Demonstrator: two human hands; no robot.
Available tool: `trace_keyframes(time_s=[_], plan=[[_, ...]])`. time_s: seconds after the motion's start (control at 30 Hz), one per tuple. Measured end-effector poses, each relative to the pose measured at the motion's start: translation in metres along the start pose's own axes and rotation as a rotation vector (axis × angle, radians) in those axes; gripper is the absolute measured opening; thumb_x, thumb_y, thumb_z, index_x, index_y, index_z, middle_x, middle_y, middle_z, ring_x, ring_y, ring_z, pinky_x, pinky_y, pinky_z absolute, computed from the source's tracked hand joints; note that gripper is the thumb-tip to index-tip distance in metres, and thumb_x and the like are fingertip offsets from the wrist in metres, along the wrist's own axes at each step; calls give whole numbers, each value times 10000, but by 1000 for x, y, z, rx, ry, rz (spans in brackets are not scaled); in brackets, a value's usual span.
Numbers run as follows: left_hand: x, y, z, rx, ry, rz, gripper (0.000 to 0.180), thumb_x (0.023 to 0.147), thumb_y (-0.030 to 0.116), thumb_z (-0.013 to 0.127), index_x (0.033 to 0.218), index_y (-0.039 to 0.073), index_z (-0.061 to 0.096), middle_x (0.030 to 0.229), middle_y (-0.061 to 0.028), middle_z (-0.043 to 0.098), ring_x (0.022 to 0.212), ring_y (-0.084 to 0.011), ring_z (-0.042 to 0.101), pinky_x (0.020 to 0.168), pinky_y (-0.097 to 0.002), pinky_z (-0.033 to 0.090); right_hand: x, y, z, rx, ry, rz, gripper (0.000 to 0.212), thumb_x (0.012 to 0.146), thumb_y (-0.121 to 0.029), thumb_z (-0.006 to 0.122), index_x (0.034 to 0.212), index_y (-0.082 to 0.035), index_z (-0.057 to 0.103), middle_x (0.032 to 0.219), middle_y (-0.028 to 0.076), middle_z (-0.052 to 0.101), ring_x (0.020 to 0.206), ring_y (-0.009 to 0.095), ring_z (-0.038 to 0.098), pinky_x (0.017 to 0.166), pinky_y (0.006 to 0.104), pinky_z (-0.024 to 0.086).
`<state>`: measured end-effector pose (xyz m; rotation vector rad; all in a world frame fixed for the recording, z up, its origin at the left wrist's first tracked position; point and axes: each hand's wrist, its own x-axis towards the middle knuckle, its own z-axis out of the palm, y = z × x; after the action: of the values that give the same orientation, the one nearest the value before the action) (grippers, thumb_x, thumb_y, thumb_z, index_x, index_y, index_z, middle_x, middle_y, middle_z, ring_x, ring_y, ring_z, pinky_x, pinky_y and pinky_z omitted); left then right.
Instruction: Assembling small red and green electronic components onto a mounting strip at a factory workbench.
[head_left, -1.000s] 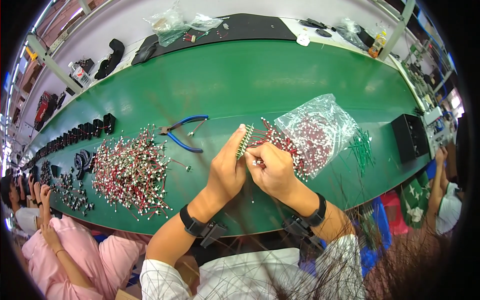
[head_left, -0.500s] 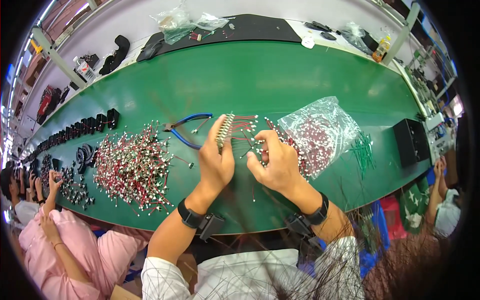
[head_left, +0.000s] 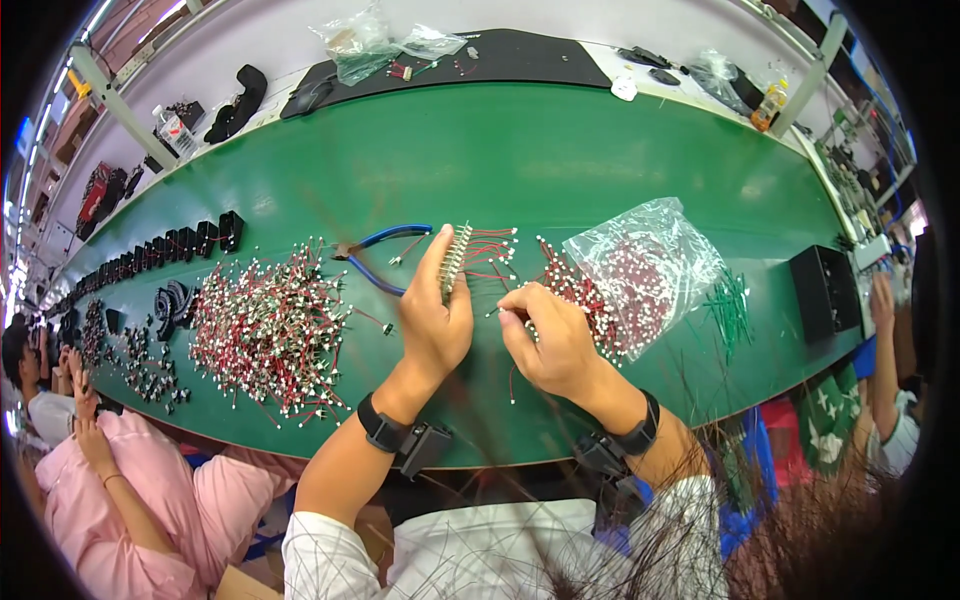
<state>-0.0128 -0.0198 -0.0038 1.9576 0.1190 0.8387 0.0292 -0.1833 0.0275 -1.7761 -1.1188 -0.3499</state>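
Note:
Upright in my left hand is a row of small pale connectors, gripped between thumb and fingers, with thin red wires sticking out to the right. My right hand is closed in a pinch just right of it. At its fingertips a thin dark wire with a small pale end shows; the rest is hidden by the fingers. Blue-handled cutting pliers lie open behind my left hand. A heap of red-wired white connectors spreads to the left.
A clear plastic bag of similar wired connectors lies on the right, beside green strands. Farther right stands a black box. Black housings line the left of the green table. Other people sit at both sides.
My right hand's fingers have drawn together into a tighter pinch, slightly lower. My left hand keeps its grip on the connector row, nearly still. The neighbour's hand at left has lowered.

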Motion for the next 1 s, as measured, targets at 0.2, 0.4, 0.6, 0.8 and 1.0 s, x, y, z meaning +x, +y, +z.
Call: trace_keyframes(time_s=[0.2, 0.4, 0.6, 0.8, 1.0], plan=[[-5, 7, 6, 32, -63, 104, 533, 847, -81, 534, 1378, -72, 483, 1370, -280, 550, 1274, -411, 551, 1059, -417, 455, -2, -1, 2, 39, 45, -61, 140, 817, 17, 701, 920, -8, 609, 805, 115, 637, 643, 262, 640, 560, 355, 505], [-13, 9, 9, 37, -130, 158, 557, 822, -83, 544, 1375, -79, 481, 1373, -292, 540, 1267, -437, 544, 1060, -437, 456, -1, 1, 5, 12, 82, -28, 138, 826, 7, 739, 916, 0, 634, 766, 95, 652, 589, 194, 638, 524, 300, 500], [-14, 10, 11, 40, -138, 234, 591, 808, -81, 567, 1390, -79, 466, 1375, -293, 538, 1259, -441, 549, 1051, -438, 466, -2, 5, 8, 14, 111, -10, 124, 826, 6, 738, 898, -6, 638, 767, 98, 659, 615, 194, 660, 544, 292, 515], [-14, 7, 14, 61, -100, 268, 598, 812, -90, 600, 1397, -20, 498, 1356, -241, 585, 1177, -371, 633, 950, -397, 523, -1, 5, 8, 17, 119, -4, 132, 816, 16, 739, 903, -13, 643, 760, 90, 646, 592, 188, 636, 528, 296, 498], [-14, 5, 13, 57, -105, 244, 606, 818, -77, 624, 1406, -14, 493, 1344, -233, 595, 1115, -344, 667, 892, -372, 548, 0, 0, 10, 26, 154, -7, 119, 820, 22, 712, 907, -18, 640, 751, 86, 635, 574, 178, 617, 506, 285, 473]])
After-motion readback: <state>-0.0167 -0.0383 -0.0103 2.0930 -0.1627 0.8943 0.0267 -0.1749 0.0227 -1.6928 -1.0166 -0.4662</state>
